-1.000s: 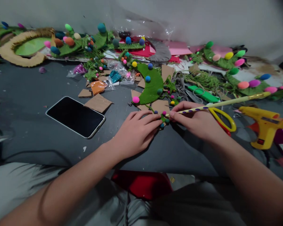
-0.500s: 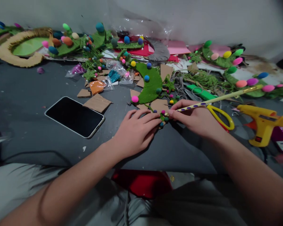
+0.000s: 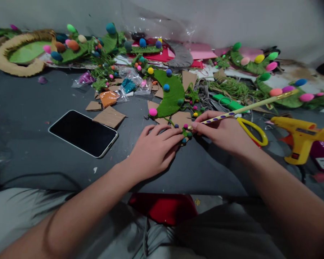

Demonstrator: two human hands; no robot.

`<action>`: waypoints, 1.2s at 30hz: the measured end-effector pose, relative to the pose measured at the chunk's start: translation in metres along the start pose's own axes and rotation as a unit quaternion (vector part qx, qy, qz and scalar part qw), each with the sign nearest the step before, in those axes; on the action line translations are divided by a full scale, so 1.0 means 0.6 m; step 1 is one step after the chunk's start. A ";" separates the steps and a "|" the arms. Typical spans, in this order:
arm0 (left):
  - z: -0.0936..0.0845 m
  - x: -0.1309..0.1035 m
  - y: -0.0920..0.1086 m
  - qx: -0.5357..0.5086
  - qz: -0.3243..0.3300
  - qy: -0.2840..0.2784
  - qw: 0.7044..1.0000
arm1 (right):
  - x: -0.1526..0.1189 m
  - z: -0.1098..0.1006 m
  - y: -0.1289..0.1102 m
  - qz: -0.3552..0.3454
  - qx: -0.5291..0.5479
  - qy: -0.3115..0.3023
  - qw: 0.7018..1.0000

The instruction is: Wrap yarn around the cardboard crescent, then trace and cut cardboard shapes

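My left hand lies on the dark table with its fingers stretched out. Its fingertips rest at a small green star trimmed with little coloured balls, on a scrap of cardboard. Between thumb and fingers, my right hand grips a pale yellow pencil with purple dots. The pencil's lower tip meets the star's edge; its gold end slants up to the right. Just beyond the hands is a green felt crescent with coloured balls. My fingers partly cover the star.
A phone lies left, under a cardboard piece. On the right are yellow-handled scissors, a green cutter and a yellow glue gun. Yarn, small bags and decorated crescents line the back.
The whole view has shifted slightly. Both hands, the pencil and the star keep nearly the same positions relative to each other.
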State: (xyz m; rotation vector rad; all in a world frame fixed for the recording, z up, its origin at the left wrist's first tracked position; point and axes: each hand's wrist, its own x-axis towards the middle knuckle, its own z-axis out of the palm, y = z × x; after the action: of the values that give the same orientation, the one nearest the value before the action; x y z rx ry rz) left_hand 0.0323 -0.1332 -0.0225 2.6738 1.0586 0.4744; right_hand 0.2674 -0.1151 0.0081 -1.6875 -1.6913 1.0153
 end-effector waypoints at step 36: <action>0.003 -0.002 0.001 0.015 -0.001 0.000 1.000 | -0.002 0.002 -0.012 0.010 -0.005 -0.012 1.000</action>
State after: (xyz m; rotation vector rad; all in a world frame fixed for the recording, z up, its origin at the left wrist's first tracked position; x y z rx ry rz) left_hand 0.0325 -0.1348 -0.0240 2.6972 1.0776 0.4629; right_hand 0.2622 -0.1161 0.0133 -1.7085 -1.7010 1.0416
